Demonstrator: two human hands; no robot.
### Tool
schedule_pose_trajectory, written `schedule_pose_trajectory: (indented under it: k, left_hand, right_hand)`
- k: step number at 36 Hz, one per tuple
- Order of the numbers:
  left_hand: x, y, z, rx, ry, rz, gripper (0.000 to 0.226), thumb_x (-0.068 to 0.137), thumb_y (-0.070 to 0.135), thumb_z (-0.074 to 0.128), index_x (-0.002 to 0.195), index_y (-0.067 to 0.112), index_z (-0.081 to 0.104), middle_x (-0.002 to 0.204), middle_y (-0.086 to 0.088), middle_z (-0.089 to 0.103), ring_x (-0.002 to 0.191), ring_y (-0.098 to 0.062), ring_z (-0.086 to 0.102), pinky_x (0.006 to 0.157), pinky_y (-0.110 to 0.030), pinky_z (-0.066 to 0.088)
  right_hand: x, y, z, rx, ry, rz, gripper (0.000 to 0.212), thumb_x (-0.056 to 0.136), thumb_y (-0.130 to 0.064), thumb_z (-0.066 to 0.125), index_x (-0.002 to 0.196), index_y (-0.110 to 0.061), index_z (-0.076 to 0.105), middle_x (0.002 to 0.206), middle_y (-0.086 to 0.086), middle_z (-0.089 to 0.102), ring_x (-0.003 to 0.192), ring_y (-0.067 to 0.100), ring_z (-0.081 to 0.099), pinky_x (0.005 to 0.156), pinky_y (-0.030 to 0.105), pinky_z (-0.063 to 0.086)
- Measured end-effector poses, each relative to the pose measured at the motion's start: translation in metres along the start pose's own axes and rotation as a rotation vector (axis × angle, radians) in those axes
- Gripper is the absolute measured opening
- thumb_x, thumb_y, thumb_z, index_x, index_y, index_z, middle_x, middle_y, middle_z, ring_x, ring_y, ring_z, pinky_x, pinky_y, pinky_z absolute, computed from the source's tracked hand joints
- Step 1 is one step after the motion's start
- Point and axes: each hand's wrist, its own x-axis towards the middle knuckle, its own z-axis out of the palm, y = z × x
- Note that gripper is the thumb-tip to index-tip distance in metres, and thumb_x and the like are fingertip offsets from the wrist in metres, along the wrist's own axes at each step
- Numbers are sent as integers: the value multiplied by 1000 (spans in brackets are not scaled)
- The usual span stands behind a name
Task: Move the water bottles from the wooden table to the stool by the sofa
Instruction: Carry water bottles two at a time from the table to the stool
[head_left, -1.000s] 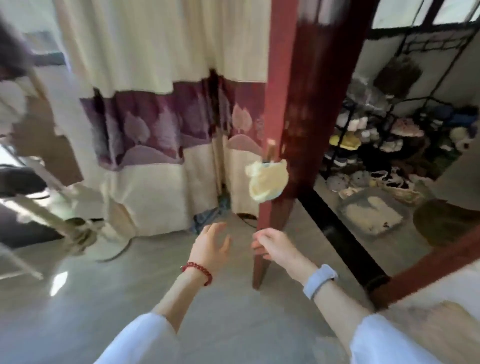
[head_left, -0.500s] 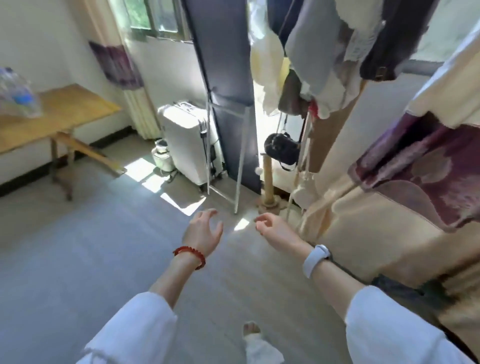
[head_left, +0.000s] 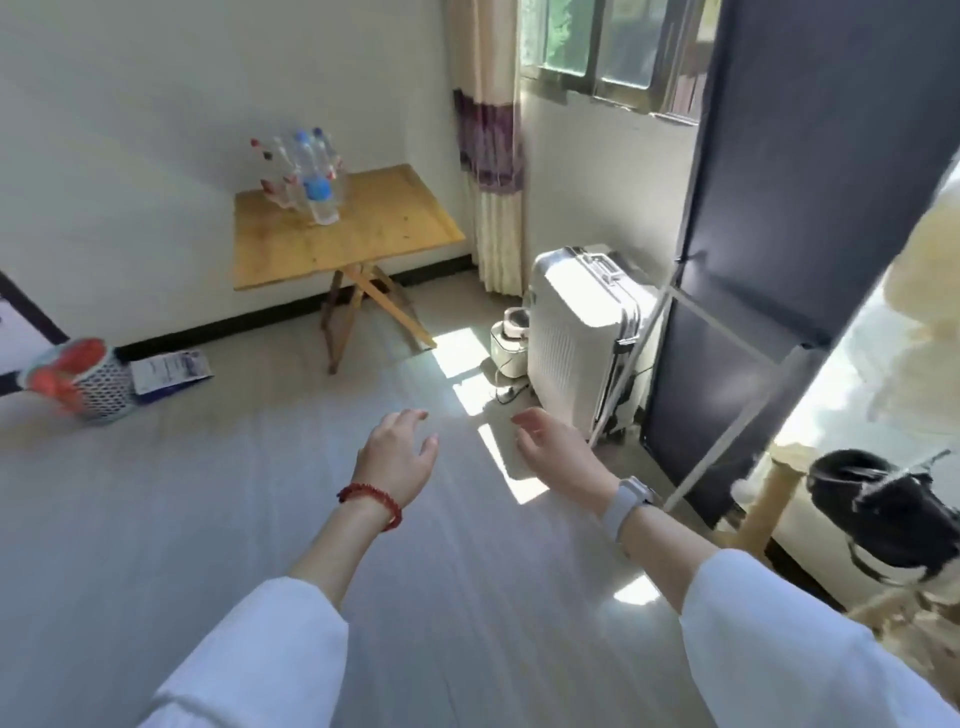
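Fingers (head_left: 415, 415) loose, clear plastic bottles (head_left: 306, 174) apart.

The bottles (head_left: 304, 174) on my table (head_left: 363, 228) blur together, uncountable; the basket (head_left: 101, 387) is smeared.

Both arms wear loose white sleeves (head_left: 249, 654) that end partway up the forearms, well back from the fingers (head_left: 410, 415). The left hand (head_left: 397, 452) has a red bead bracelet (head_left: 371, 501) round the wrist, just behind the hand. The right hand (head_left: 558, 452) has a pale grey-white watch (head_left: 626, 501) strapped at the wrist, its band smooth and broad.
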Motion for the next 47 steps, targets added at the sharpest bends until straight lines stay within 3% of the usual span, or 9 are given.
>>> schedule_pose_trajectory:
  k: [12,16,22,26,31,34,41,47]
  left_hand:
    - [280,-96,-51,-126,144,-106,34,88,25,50,121,15,52,125,-7,52,112,-23,50,89,-26,37]
    - [379,-115,-82,-138,222,-112,31,88,21,52,118,12,55,119,-10,55,109,-23,51,87,-22,34]
    - [516,-147,-100,-151,249,-101,29,88,18,53,115,10,57,116,-10,57,106,-21,51,86,-17,32]
    - [607,-173,-100,-140,248,-120,30,89,17,52,117,9,55,120,-11,56,112,-23,50,93,-24,35]
    - [747,-213,-119,-113,282,-192,34,90,23,50,122,13,51,128,-8,52,116,-23,50,93,-30,42]
    - [774,-221,-130,-111,302,-191,33,90,24,49,122,14,50,127,-7,52,116,-21,49,92,-28,41]
    - [854,-311,-176,-88,383,-313,31,90,24,49,120,14,51,125,-6,53,114,-20,51,89,-22,37]
    - [923,-399,-205,-84,421,-376,32,90,23,50,120,12,52,125,-8,55,114,-21,51,91,-25,37]
  right_hand:
    - [305,-77,45,-11,-93,-65,33,90,-17,42,120,-10,54,118,10,62,110,24,57,92,28,41]
    - [403,-114,45,-5,-96,-105,32,90,-19,43,119,-11,55,117,9,63,108,24,59,84,25,42]
    - [541,-146,51,46,-119,-110,32,92,-22,43,120,-12,54,118,11,63,107,25,59,89,35,49]
    - [641,-161,62,68,-134,-150,33,92,-20,41,121,-11,53,122,8,61,111,23,56,90,27,43]
    - [800,-189,77,72,-182,-184,33,93,-19,39,123,-10,51,123,11,59,111,24,56,90,31,45]
    - [837,-203,81,62,-150,-187,33,92,-18,38,121,-11,52,122,10,60,108,24,57,82,24,42]
    - [962,-273,150,94,-255,-289,32,90,-17,40,119,-14,55,118,7,61,99,19,58,73,18,41]
    - [1037,-320,234,151,-316,-331,30,90,-17,41,115,-16,56,108,4,64,90,16,57,68,21,40]
